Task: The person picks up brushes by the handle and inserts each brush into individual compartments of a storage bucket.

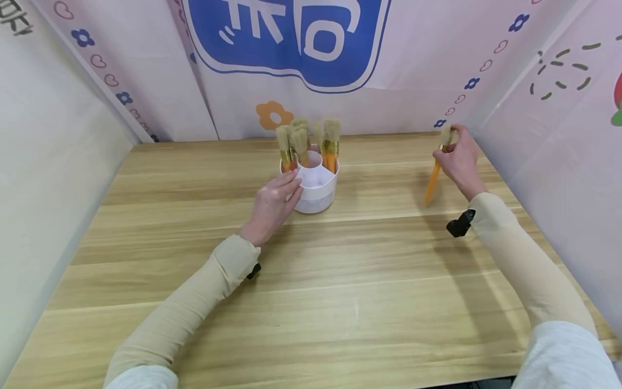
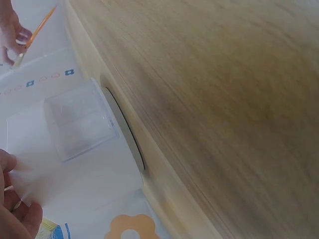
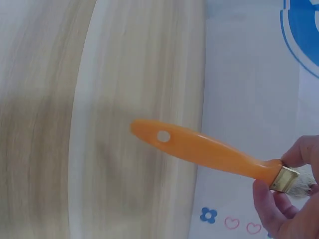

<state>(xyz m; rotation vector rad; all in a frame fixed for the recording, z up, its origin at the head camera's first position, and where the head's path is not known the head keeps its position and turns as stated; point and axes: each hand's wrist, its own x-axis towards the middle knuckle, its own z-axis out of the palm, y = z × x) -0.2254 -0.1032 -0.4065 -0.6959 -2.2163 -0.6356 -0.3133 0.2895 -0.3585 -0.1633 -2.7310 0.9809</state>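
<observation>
On the right, my right hand [image 1: 459,159] pinches a paintbrush [image 1: 432,183] near its metal band and bristles. Its orange handle [image 3: 199,149] points downward, and a hole shows near the handle's end. My left hand [image 1: 274,202] grips the front-left rim of a round white brush holder [image 1: 318,192]. In the left wrist view, fingertips [image 2: 31,219] touch the holder's outer wall, beside a clear box-shaped part [image 2: 82,119]. Several more brushes [image 1: 332,135] stand in the holder with bristles up. Part of the left hand's grip is hidden.
The holder stands on a wood-grain table [image 1: 340,302] near its back edge. A printed white backdrop [image 1: 403,102] rises behind the table, with white side panels [image 1: 559,140] at left and right. A black wrist camera [image 1: 459,224] is strapped at the right sleeve.
</observation>
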